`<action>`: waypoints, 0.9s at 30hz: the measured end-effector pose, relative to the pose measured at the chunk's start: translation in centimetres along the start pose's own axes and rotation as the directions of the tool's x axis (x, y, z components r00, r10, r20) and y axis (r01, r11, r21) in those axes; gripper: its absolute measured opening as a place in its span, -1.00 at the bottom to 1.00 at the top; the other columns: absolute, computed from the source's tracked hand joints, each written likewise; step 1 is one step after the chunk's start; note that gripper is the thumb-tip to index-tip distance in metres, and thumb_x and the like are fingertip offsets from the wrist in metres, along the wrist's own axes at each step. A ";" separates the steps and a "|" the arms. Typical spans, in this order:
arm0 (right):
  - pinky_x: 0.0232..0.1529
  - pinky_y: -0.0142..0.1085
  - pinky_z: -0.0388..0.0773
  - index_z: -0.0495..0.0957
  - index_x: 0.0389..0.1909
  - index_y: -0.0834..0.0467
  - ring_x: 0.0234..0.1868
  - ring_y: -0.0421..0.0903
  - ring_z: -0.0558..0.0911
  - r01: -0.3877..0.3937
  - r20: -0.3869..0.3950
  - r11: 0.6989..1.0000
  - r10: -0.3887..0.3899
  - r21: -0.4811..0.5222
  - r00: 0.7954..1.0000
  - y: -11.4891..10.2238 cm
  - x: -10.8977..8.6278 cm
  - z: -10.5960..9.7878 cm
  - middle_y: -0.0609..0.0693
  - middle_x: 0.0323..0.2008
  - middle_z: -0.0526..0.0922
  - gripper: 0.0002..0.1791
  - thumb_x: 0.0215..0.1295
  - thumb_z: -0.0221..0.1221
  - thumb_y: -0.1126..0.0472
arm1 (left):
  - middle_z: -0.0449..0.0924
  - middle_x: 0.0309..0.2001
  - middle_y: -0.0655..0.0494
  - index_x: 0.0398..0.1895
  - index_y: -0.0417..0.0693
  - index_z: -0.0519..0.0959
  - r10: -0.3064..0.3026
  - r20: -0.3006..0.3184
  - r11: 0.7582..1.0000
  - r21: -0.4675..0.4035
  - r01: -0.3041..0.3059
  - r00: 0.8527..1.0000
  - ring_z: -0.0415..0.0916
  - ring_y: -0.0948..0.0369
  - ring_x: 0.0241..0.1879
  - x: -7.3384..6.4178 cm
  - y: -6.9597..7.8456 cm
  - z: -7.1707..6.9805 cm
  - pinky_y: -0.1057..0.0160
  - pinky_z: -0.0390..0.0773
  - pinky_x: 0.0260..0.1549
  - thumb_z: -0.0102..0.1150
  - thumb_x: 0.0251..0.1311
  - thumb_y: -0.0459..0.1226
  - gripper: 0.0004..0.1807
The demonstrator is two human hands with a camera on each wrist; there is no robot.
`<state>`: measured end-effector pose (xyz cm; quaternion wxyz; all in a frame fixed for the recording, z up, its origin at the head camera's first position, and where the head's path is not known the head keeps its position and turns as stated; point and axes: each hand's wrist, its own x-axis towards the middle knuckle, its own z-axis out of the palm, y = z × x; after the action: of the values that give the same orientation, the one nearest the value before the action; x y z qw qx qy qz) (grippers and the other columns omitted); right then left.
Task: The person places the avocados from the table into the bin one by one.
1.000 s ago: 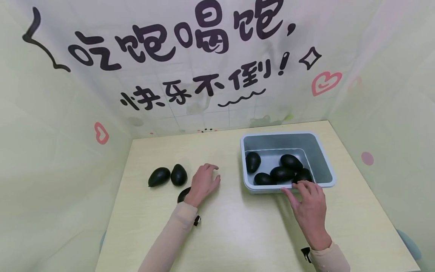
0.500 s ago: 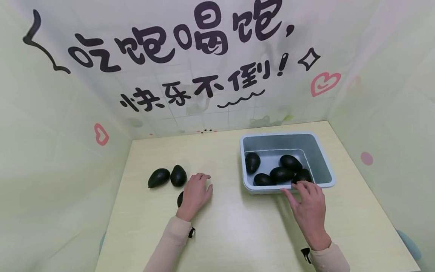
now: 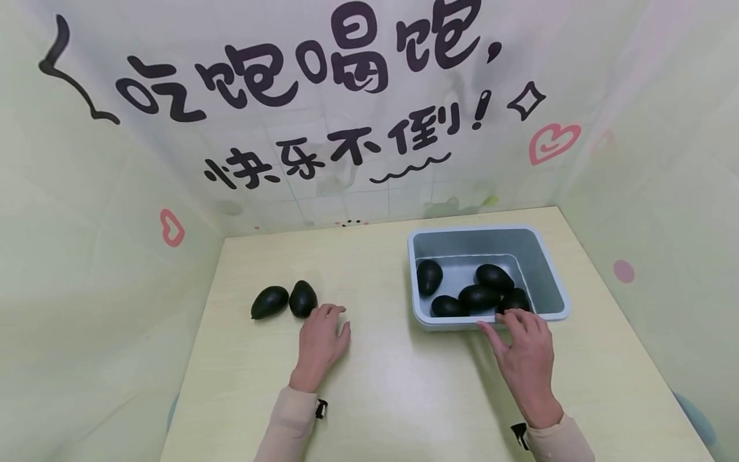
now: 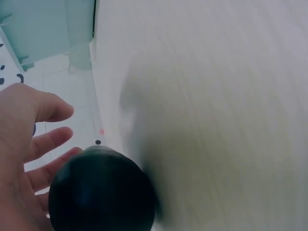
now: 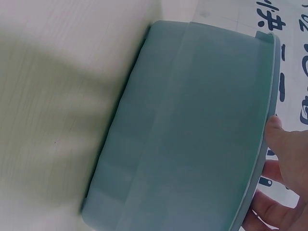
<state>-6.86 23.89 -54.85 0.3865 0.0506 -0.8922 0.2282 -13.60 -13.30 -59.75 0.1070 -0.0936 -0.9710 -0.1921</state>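
My left hand (image 3: 319, 346) is low over the table, its fingers loosely spread. The left wrist view shows a dark avocado (image 4: 101, 192) close under the palm, with no fingers curled round it; the hand hides this fruit in the head view. Just beyond the hand lie two more avocados, one pointing left (image 3: 269, 302) and one more upright avocado (image 3: 303, 299). My right hand (image 3: 525, 362) pinches the near rim of a blue-grey plastic bin (image 3: 485, 240), thumb outside and fingers over the edge. Several avocados (image 3: 479, 297) lie in the bin.
The bin stands at the back right of a pale wooden table (image 3: 392, 410). A printed cloth backdrop (image 3: 358, 199) with dark lettering closes off the back, and pale cloth walls (image 3: 664, 212) stand at both sides.
My left hand has drawn back toward me and to the left, now covering the nearest avocado. The right hand and the bin stay in place.
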 end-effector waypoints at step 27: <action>-0.06 0.15 0.49 0.68 -0.35 0.31 -0.17 0.31 0.62 0.016 0.001 1.000 -0.016 0.021 1.000 1.0 -0.6 -0.2 0.27 -0.31 0.68 -0.18 0.48 0.05 -0.44 | 0.62 0.24 -0.13 0.22 -0.12 0.66 -0.192 -0.023 0.978 -0.093 0.189 0.981 0.58 -0.19 0.20 -4.2 -2.1 -0.2 -0.21 0.65 -0.01 0.32 0.33 -0.13 -0.55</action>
<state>-6.57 24.86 -55.54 0.3874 0.0619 -0.8895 0.2343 -10.04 -15.83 -61.35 0.0990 -0.0019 -0.9640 -0.2468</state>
